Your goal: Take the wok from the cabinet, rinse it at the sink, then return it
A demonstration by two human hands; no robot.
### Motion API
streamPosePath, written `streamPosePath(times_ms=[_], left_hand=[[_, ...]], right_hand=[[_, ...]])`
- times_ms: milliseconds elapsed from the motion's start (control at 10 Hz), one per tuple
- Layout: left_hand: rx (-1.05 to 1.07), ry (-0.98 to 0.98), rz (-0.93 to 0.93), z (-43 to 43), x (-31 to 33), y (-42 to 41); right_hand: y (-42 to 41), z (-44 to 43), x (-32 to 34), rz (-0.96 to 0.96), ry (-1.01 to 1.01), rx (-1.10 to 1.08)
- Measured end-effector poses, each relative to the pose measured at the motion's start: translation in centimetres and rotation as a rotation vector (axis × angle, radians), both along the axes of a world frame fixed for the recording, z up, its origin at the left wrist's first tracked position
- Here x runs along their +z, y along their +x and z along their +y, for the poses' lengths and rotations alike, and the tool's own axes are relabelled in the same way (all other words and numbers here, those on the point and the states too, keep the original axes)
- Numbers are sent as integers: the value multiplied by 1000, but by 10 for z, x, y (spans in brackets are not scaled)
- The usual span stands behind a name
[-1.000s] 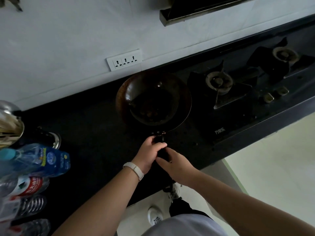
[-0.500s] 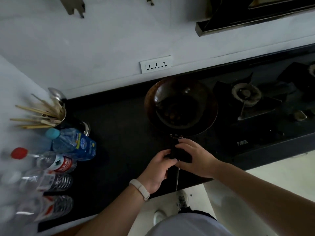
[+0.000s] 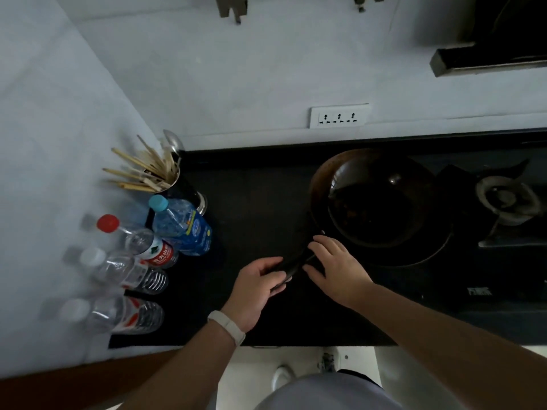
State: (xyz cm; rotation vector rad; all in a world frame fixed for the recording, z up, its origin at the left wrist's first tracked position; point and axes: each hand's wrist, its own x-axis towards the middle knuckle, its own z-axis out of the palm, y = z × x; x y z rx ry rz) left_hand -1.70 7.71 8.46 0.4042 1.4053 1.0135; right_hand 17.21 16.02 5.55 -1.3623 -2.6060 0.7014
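Observation:
A dark round wok (image 3: 381, 205) with a brownish rim sits on the black countertop (image 3: 257, 202), left of the gas burner. Its black handle points toward me and to the left. My left hand (image 3: 257, 287) is closed around the end of that handle. My right hand (image 3: 334, 267) rests over the handle nearer the bowl, fingers spread and touching it. The part of the handle under both hands is hidden.
Several plastic water bottles (image 3: 180, 226) lie and stand at the counter's left end beside a metal holder of chopsticks (image 3: 154, 173). A gas burner (image 3: 507, 199) is right of the wok. A wall socket (image 3: 339, 116) and a range hood (image 3: 488, 57) are above.
The view has swung left and the wok handle now points left. My left hand slid to the handle's end; my right hand moved up the handle and loosened its fingers.

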Motion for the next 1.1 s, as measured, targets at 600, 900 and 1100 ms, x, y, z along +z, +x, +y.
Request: streamPosePath(times_ms=[600, 900, 1100], left_hand=[[46, 58, 202, 64, 1, -64], [119, 72, 158, 63, -15, -72], [104, 54, 269, 48, -2, -77]], right_hand=[[-61, 52, 0, 40, 4, -66], [-65, 57, -4, 14, 5, -49], [-56, 54, 12, -17, -56, -1]])
